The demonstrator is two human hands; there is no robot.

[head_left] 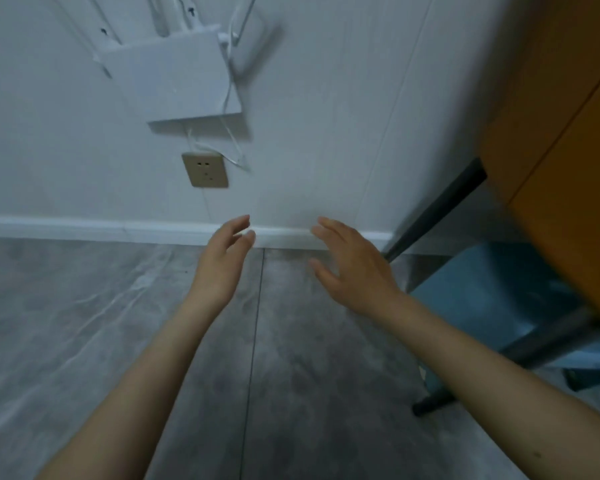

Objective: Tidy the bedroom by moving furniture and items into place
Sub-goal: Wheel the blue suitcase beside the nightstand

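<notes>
Above a grey floor, 2 empty hands, left hand [222, 261] and right hand [350, 268], reach with fingers spread, beside the blue stool [492, 303] under an orange table [561, 140] (probably light, rigid; grip the seat edges).

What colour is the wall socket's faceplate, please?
The wall socket is beige-gold, seen in the head view.

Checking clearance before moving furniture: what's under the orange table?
Under the orange table: a blue chair seat and dark legs. The tabletop hides the rest of the chair.
</notes>
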